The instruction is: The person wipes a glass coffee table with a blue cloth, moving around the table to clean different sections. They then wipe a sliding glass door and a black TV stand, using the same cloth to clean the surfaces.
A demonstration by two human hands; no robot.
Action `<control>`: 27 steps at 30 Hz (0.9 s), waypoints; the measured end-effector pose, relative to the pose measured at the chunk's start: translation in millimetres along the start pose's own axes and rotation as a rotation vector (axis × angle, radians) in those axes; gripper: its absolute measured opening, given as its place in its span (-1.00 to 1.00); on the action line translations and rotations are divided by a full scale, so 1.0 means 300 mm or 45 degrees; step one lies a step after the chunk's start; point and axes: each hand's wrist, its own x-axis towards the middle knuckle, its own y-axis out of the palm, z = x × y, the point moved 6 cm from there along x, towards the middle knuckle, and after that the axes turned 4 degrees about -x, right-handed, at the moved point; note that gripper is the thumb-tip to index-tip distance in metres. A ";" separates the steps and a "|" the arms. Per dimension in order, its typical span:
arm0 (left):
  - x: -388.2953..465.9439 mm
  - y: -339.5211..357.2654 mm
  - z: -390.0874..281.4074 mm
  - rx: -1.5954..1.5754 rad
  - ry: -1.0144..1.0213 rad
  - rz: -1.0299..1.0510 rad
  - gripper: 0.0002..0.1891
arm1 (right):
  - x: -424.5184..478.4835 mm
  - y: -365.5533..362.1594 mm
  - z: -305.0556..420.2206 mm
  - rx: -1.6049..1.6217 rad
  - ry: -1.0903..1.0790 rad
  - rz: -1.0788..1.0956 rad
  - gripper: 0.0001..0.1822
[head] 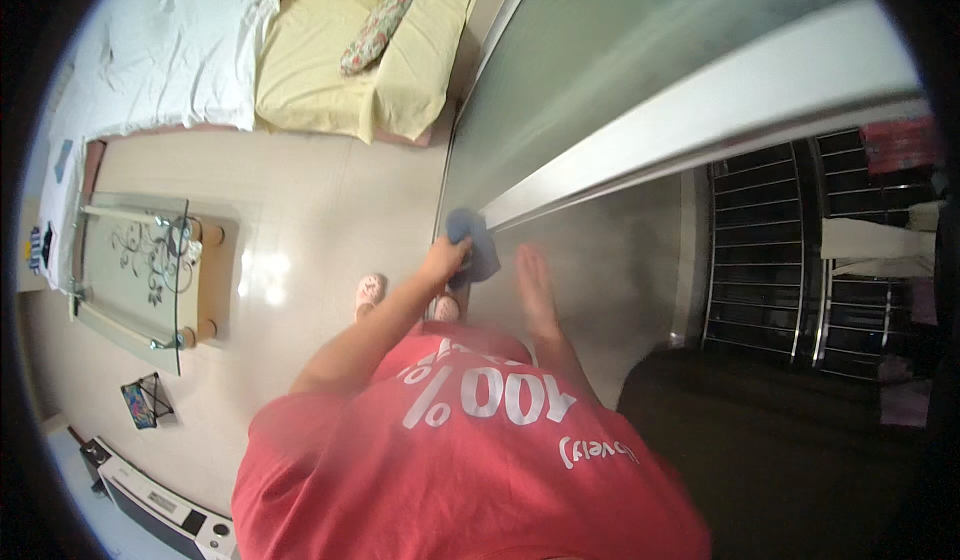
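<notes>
My left hand (448, 257) grips a crumpled blue cloth (480, 249). The cloth lies against the lower visible end of the pale frame (675, 121) of a large glass door panel (600, 42). To the right of that frame, my right hand (532, 269) is stretched forward with nothing visible in it. Its fingers look extended, though they are blurred. Below the left hand, pink slippers (370, 288) show on my feet, partly covered by my arm and red T-shirt (465, 470).
A glass-topped coffee table (135, 260) and a small folding stool (139, 402) stand at left. Behind is a sofa with a yellow cover (322, 72) and a floral cushion (381, 26). Metal railings (754, 260) rise at right beyond the doorway. A white appliance (154, 496) sits at lower left.
</notes>
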 end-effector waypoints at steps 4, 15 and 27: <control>-0.369 0.168 -0.323 0.045 0.047 0.451 -0.40 | -0.027 0.039 -0.013 0.402 -0.029 0.379 -0.36; -0.658 -0.029 -0.979 0.163 1.110 -0.501 -0.63 | 0.077 -0.397 0.544 0.888 -0.689 -0.056 -0.32; -0.626 0.074 -1.395 -0.812 1.538 0.350 0.03 | 0.072 -0.066 0.909 0.550 -1.537 -0.430 -0.38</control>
